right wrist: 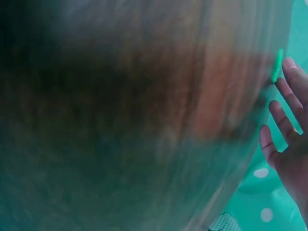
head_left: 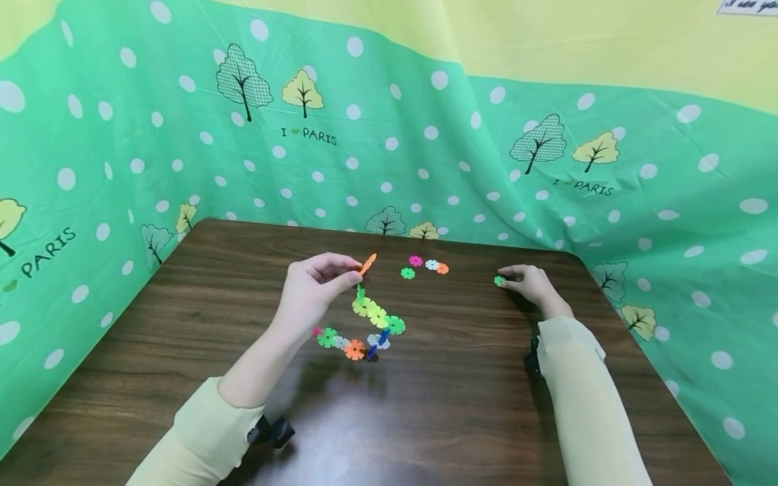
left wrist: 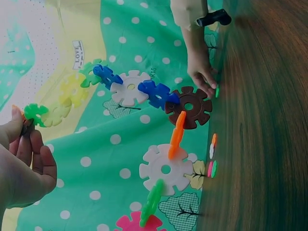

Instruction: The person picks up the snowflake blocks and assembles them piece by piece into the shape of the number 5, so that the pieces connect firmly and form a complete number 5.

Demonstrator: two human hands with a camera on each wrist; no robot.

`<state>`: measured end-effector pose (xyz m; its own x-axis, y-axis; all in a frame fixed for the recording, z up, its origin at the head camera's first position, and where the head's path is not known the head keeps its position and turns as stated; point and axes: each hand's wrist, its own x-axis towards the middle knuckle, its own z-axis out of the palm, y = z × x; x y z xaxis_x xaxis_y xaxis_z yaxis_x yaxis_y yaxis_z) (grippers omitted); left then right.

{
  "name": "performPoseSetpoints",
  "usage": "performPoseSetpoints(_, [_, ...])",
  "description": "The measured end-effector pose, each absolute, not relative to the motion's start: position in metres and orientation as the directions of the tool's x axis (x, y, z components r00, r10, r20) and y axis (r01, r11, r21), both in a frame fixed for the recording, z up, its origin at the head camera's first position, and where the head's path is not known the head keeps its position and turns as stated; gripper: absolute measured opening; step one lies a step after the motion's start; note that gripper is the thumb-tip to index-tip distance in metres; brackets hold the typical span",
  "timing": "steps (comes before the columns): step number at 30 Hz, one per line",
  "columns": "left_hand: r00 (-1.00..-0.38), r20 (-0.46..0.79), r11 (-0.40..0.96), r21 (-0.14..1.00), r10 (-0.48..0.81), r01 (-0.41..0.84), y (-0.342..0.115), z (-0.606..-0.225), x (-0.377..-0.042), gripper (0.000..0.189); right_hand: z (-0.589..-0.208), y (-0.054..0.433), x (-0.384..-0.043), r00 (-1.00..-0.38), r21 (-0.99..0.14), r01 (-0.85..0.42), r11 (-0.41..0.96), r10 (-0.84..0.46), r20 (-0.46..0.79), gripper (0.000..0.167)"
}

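Note:
In my left hand [head_left: 313,287], thumb and forefinger pinch the top end of a chain of slotted plastic flower discs [head_left: 377,315], by an orange disc [head_left: 368,263]. From there the chain hangs curved above the table, its yellow, green, blue, white and brown discs slotted edge to edge. A pink disc [left wrist: 139,222] is at its far end in the left wrist view. Across the table to the right, my right hand [head_left: 530,283] holds a loose green disc [head_left: 498,281] at its edges between thumb and forefinger, right at the tabletop.
Toward the back of the brown wooden table [head_left: 456,378] lie loose discs: pink [head_left: 416,260], green [head_left: 408,273], white [head_left: 431,264] and orange [head_left: 443,268]. A green dotted cloth [head_left: 413,169] hangs behind and beside the table.

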<state>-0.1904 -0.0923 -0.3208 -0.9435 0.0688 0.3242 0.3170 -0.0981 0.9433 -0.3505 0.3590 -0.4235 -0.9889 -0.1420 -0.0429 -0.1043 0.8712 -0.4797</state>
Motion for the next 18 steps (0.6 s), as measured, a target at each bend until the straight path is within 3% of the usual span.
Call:
performPoseSetpoints(9, [-0.941,0.330,-0.111,0.941,0.078,0.320,-0.0900,-0.3213,-0.1902,0.020,-0.4262,0.3583,-0.3504,-0.990,-0.433,-0.112,0.894,-0.139,-0.031,0.033])
performPoseSetpoints(18, [-0.942,0.327,-0.123,0.941,0.080,0.316,-0.0878,-0.3236,-0.1931,0.018,-0.4246,0.3571,-0.3499,-0.996,-0.495,-0.076,0.866,-0.093,-0.010,0.029])
